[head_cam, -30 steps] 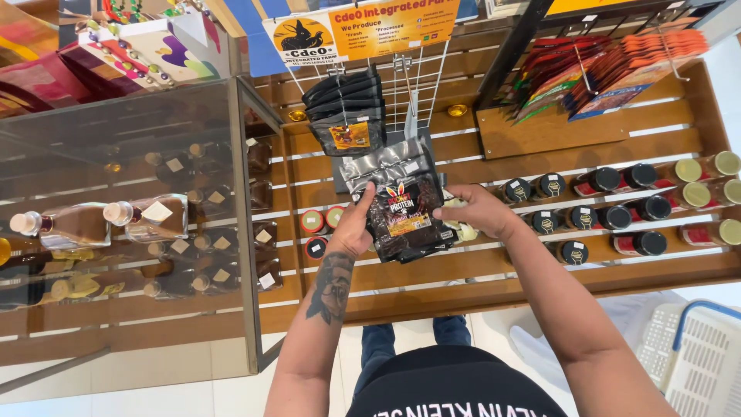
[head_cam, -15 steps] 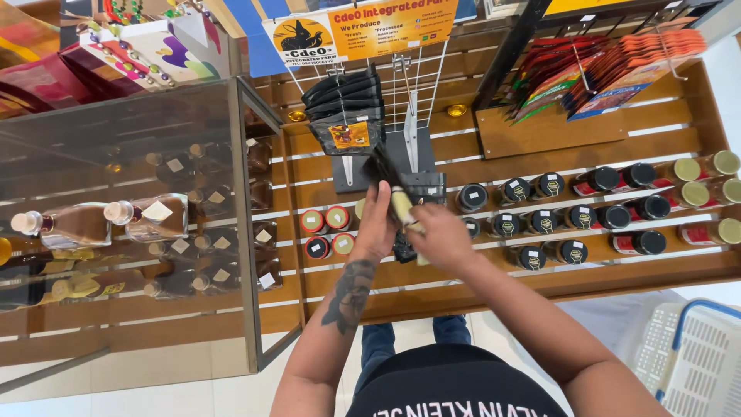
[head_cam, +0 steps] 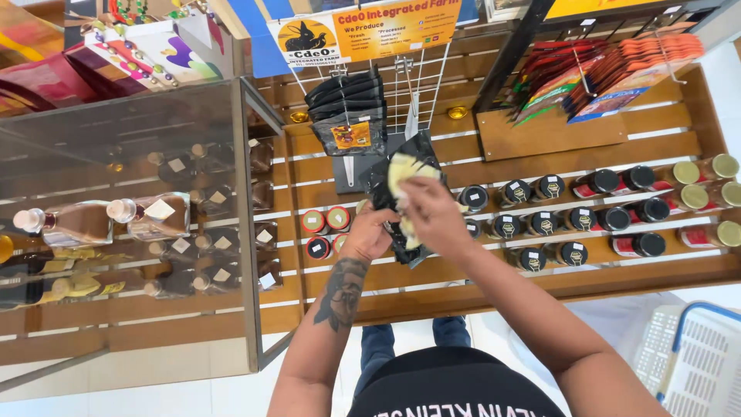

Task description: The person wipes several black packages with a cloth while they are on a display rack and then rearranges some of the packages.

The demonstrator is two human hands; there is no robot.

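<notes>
— What is the left hand [head_cam: 372,234] doing?

— It is curled shut around the lower part of a black packet [head_cam: 401,193], fingers wrapped at the packet's left edge. The forearm comes up from the bottom of the view, tattoo facing the camera.

— And the right hand [head_cam: 432,216]?

— It pinches a yellow cloth [head_cam: 405,171] and presses it flat against the packet's face, fingers bent over the cloth. That arm reaches in from the lower right, crossing toward the middle.

— Where is the packet?

— Held up in front of the wooden shelf [head_cam: 540,139], just below the hanging black packets [head_cam: 345,116] on the wire rack, and between the red-lidded jars [head_cam: 324,232] on the left and the black-lidded jars [head_cam: 540,216] on the right.

— Anything else close by?

— A glass case [head_cam: 123,224] with bottles stands to the left, and a white basket [head_cam: 695,363] sits at the lower right.
</notes>
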